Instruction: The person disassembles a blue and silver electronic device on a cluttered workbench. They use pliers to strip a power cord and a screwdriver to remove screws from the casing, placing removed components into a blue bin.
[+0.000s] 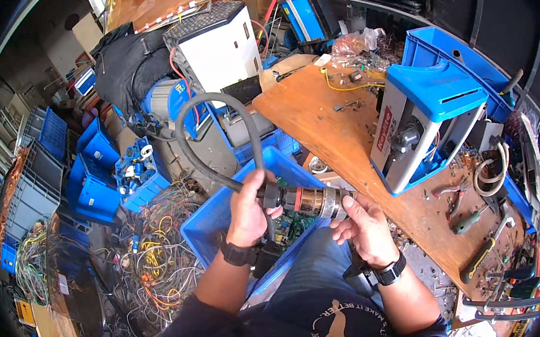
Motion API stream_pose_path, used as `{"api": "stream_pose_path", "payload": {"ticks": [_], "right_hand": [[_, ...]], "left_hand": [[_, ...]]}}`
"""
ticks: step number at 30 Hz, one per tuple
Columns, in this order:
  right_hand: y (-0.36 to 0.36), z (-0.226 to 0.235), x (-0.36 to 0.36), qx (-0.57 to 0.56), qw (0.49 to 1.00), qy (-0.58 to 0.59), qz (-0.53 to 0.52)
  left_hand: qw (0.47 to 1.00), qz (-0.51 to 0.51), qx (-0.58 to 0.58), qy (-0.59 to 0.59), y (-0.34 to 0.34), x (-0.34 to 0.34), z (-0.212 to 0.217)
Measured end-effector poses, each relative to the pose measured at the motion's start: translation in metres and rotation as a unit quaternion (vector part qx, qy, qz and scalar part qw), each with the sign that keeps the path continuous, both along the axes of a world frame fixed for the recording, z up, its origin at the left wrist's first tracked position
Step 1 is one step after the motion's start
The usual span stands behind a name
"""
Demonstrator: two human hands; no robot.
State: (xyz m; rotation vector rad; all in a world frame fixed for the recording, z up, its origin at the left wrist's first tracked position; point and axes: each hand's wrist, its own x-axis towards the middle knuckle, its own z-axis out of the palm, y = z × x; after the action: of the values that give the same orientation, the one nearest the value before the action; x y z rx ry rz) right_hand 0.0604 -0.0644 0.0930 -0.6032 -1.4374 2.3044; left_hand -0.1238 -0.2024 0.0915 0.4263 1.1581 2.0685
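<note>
Across my lap, over a blue crate [207,215], I hold a cylindrical cable connector [313,201] lying almost level. Its body is brass-coloured and silvery, with a red ring near the black left end. My left hand [245,211] is closed round that black end, where a thick dark cable [183,135] runs out and loops up and back down. My right hand [365,225] grips the metal end at the right, thumb on top; its other fingers curl underneath and are partly hidden. Green circuit boards [298,223] lie in the crate below.
A wooden workbench [345,142] at the right carries a blue-and-white machine housing [435,94], pliers [453,196], a screwdriver [470,221], a hammer [489,248] and scraps. Tangled wires [155,257] cover the floor at the left, near blue bins [93,185]. A white cabinet [220,53] stands beyond.
</note>
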Motion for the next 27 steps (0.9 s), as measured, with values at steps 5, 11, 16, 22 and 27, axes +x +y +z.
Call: {"api": "stream_pose_path", "payload": {"ticks": [5,11,16,22,27], "right_hand": [[-0.005,-0.001,-0.002,-0.040,0.999,0.020,-0.014],[0.003,-0.015,0.002,-0.066,0.995,0.078,0.022],[0.009,-0.024,0.013,-0.001,0.986,0.152,0.063],[0.019,-0.043,0.027,0.090,0.978,0.127,0.139],[0.027,-0.011,0.014,0.309,0.929,0.061,0.194]], "left_hand": [[0.991,-0.108,0.039,0.066,-0.006,-0.002,-0.005],[0.993,-0.104,-0.018,0.051,-0.007,0.004,0.006],[0.992,-0.123,-0.017,-0.007,-0.008,0.003,0.011],[0.987,-0.152,-0.010,0.043,-0.003,0.018,0.014],[0.962,-0.168,-0.099,0.192,0.000,0.033,0.022]]}}
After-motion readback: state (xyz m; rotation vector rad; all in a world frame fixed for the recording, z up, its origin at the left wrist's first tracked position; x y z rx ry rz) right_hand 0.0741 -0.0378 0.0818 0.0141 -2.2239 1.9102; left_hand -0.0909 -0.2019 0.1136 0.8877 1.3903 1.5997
